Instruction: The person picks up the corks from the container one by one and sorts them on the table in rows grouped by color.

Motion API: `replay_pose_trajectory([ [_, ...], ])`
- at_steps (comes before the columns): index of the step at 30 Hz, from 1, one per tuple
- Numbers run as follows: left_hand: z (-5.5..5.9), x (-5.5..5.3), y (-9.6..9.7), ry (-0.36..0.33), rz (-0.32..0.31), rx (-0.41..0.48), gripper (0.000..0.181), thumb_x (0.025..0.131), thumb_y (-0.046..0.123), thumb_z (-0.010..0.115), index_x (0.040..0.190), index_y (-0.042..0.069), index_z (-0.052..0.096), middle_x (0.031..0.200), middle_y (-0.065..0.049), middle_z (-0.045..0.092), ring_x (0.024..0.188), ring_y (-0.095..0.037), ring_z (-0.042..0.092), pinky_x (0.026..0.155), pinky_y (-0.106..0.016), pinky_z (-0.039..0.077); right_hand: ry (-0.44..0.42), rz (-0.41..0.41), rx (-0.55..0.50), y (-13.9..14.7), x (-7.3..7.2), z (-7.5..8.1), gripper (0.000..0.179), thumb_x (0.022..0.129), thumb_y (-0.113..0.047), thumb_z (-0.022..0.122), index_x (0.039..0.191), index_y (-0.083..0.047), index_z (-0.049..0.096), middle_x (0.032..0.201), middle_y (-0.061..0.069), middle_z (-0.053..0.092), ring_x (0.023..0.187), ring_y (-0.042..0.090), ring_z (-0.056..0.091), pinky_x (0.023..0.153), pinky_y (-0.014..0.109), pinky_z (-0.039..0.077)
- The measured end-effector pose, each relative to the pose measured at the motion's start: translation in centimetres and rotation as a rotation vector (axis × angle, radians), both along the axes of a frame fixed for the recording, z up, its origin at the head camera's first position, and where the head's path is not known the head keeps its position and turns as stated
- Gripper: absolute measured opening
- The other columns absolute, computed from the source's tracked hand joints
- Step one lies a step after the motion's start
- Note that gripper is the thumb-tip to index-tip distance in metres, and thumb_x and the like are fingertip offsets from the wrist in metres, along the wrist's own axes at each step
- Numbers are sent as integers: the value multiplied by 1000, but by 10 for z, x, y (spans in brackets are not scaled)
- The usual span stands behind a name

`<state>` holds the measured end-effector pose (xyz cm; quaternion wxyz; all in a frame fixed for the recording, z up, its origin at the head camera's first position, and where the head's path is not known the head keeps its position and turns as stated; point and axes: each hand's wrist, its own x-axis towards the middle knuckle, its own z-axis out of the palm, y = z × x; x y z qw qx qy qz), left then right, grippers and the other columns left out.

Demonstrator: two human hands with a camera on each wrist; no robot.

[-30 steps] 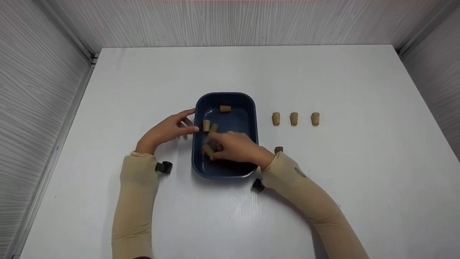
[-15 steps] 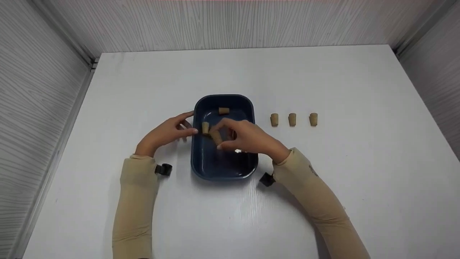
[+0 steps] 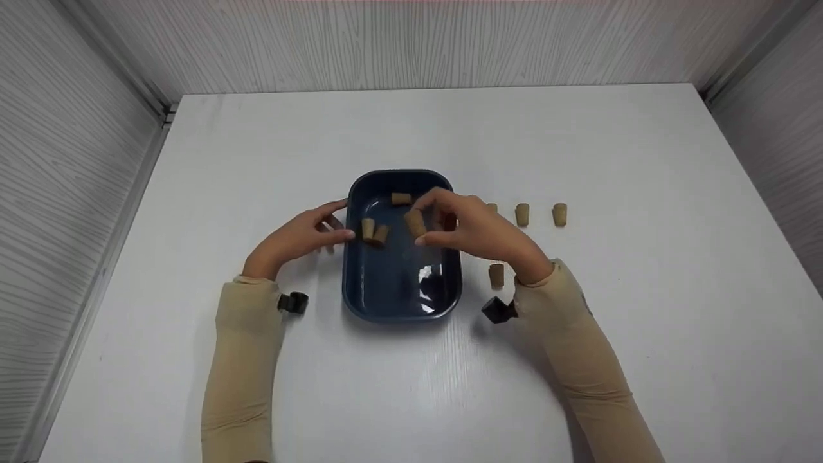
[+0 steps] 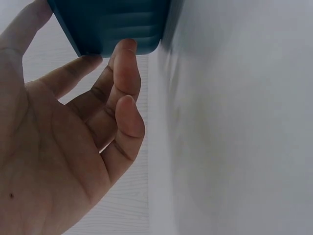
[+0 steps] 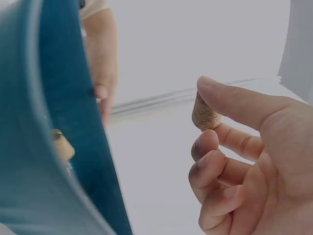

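Apparent transfer: right hand pinches a cork above the tray, left hand spread against its rim; clearing toward the tabletop's right edge seems needed.

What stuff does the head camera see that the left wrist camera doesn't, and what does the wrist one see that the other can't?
Only the head view shows the corks: three inside the tray, four on the table, and one cork pinched by the right hand. The sleeves show only there too.

Only the left wrist view shows the palm side of the left hand.

Both show the left hand at the side of the blue tray.
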<state>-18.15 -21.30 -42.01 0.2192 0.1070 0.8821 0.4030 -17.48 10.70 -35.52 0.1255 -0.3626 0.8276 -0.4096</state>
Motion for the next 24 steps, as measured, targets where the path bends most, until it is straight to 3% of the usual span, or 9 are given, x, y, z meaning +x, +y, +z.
replay_pose_trajectory([
  [9, -1, -2, 1, -8, 9, -11, 78, 89, 53, 62, 153, 23, 28, 118, -12, 59, 88, -24, 61, 76, -34, 46, 67, -15, -11, 21, -2, 13, 39, 87, -21, 73, 121, -9, 57, 82, 4, 58, 72, 19, 52, 68, 31, 44],
  [17, -4, 0, -1, -24, 18, -3, 78, 89, 54, 62, 153, 25, 28, 118, -11, 59, 90, -24, 62, 80, -35, 45, 80, -99, 84, 34, -3, 16, 41, 88, -24, 72, 124, -12, 56, 82, 3, 59, 69, 16, 52, 64, 27, 41],
  [24, -4, -2, 0, -26, 17, -14, 79, 88, 56, 63, 153, 26, 29, 118, -10, 59, 90, -24, 62, 80, -35, 45, 99, -145, 70, 56, 2, 12, 38, 87, -17, 73, 119, -9, 56, 75, 2, 57, 67, 15, 50, 61, 24, 40],
])
